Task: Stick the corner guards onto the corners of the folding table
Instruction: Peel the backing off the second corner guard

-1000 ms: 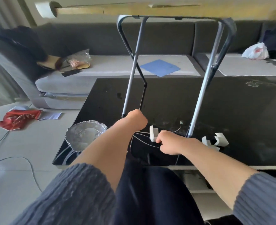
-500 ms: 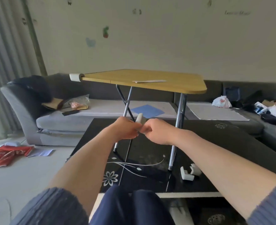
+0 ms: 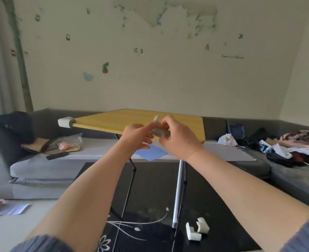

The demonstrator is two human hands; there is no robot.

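The wooden folding table (image 3: 124, 120) stands on metal legs on top of a black glass coffee table (image 3: 150, 180). A white corner guard (image 3: 65, 122) is stuck on its left corner. My right hand (image 3: 177, 138) holds another white corner guard (image 3: 159, 132) in front of the table's near edge. My left hand (image 3: 138, 136) meets it, fingertips at the guard's left end; whether they pinch it is unclear. Two loose corner guards (image 3: 197, 230) lie on the black glass beside the folding table's right leg.
A grey sofa (image 3: 59, 160) runs behind, carrying a blue sheet (image 3: 150, 153), a plastic bag (image 3: 227, 140), clothes and small clutter. A small white strip (image 3: 156, 117) lies on the folding tabletop. Papers lie on the floor at the left (image 3: 10, 210).
My view tilted upward. Both hands lifted the corner guard from near the black glass up to the level of the folding tabletop's near edge.
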